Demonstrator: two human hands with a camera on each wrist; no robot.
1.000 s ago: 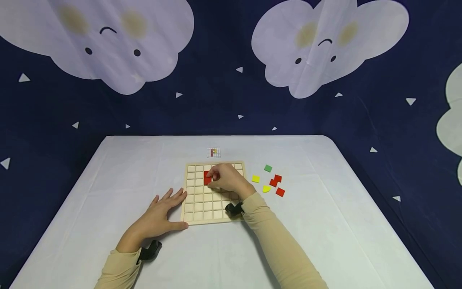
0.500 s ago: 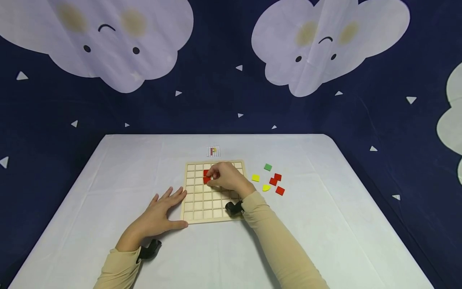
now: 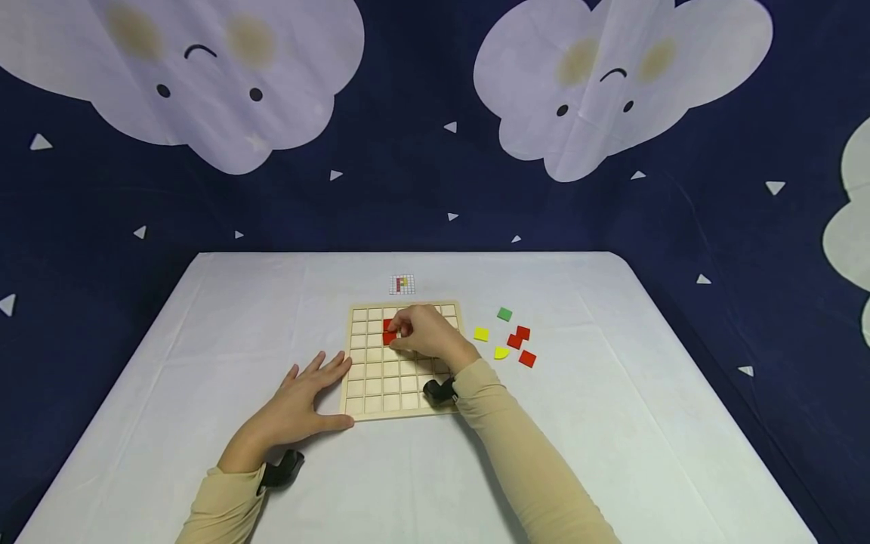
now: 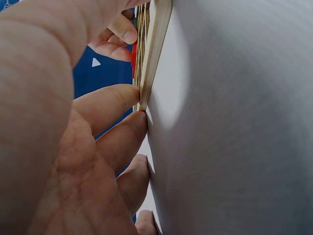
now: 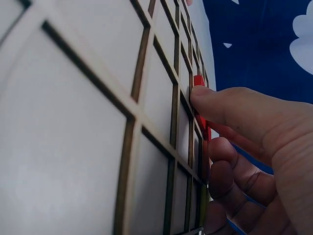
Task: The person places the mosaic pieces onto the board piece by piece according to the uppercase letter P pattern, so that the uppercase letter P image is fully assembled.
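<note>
A wooden grid board [image 3: 374, 387] lies on the white table. Two red square tiles sit in one column near its top, the upper one [image 3: 387, 325] and the lower one [image 3: 389, 339] side by side. My right hand [image 3: 431, 334] pinches the lower red tile, its thumb on the near edge in the right wrist view; the other fingers curl over the board and hide some cells. My left hand [image 3: 292, 412] lies at the board's left side with fingers spread; thumb and fingertips touch its edge [image 4: 157, 44].
Right of the board lie several loose tiles: a green one [image 3: 504, 314], a yellow square [image 3: 481, 334], a yellow rounded one [image 3: 501, 353] and red ones [image 3: 527, 359]. A small printed grid card [image 3: 402, 284] lies behind the board. A dark cloud-patterned cloth [image 3: 421, 204] hangs beyond.
The lower red tile has shifted slightly under my right fingers, and a thin line now shows between it and the upper tile. My left hand stays at the board's edge.
</note>
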